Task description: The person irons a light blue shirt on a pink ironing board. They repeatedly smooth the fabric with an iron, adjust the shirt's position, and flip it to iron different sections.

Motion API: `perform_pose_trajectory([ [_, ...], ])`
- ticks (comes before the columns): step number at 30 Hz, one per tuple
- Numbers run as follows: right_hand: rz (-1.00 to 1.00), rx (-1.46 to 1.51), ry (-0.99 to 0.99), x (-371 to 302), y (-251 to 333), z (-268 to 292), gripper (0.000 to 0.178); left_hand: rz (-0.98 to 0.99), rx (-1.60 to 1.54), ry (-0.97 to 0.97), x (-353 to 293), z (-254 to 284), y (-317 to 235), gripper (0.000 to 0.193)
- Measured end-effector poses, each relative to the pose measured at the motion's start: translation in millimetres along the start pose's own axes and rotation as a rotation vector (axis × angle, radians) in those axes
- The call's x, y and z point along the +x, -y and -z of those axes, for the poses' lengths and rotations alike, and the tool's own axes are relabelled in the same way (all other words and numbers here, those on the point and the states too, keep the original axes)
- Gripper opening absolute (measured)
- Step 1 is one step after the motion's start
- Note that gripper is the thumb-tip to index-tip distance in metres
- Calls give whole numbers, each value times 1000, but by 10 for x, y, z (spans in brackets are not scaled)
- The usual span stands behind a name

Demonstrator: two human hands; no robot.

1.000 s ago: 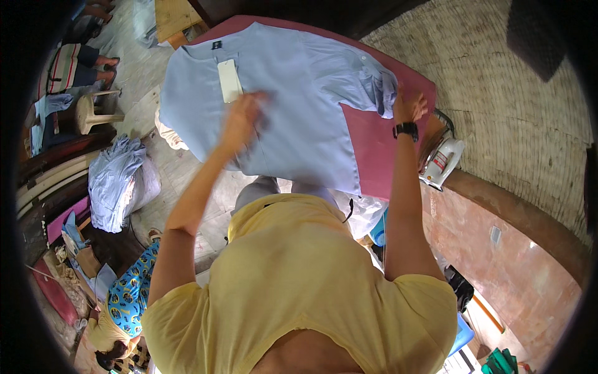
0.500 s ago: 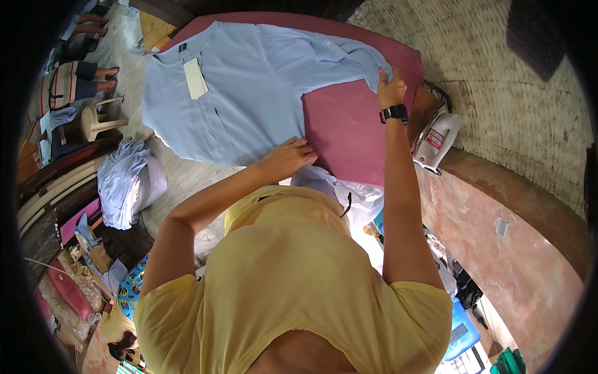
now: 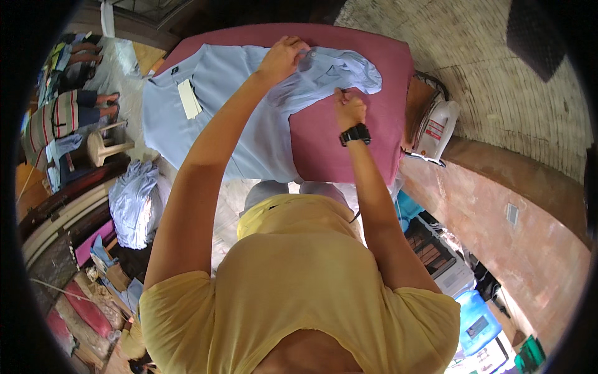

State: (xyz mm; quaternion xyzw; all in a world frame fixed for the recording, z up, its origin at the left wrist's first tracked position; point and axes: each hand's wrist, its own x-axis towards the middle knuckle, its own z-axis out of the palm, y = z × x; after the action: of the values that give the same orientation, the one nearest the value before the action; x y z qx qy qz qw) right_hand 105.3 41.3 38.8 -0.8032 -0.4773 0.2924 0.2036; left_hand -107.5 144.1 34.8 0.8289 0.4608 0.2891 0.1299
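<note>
A light blue shirt [image 3: 230,118] lies spread on a maroon padded board, with its neck to the left. A blank-looking cream tag [image 3: 189,100] hangs near the neckline. The sleeve [image 3: 339,70] stretches to the right, rumpled toward its cuff. My left hand [image 3: 283,59] is at the upper part of the sleeve, fingers bent and closed on the cloth by a small button. By the sleeve's lower edge, my right hand [image 3: 351,111], with a black watch on its wrist, is curled closed. A small dark spot shows at its fingertips; what it holds is unclear.
A white iron [image 3: 438,129] stands at the right end of the maroon board [image 3: 380,143]. Bundled blue garments [image 3: 135,202] sit at the left, near a beige stool [image 3: 103,148]. A blue container [image 3: 478,323] is at lower right. Other people are at far left.
My left hand has moved from the shirt's lower side up to the sleeve. My right hand has left the cuff and come left and nearer. The sleeve is now more bunched.
</note>
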Motion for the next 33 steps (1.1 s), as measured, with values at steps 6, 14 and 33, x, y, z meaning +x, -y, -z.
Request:
perform_pose_trajectory([
  [6,30,79,-204,204,47,-423,36,-59,49,99,234,-260,22,18],
  [14,24,651,-332,77,68,-395,20,151,-175,192,619,-207,272,7],
  [33,822,68,-187,332,543,-883,50,-331,-85,135,578,-160,372,38],
])
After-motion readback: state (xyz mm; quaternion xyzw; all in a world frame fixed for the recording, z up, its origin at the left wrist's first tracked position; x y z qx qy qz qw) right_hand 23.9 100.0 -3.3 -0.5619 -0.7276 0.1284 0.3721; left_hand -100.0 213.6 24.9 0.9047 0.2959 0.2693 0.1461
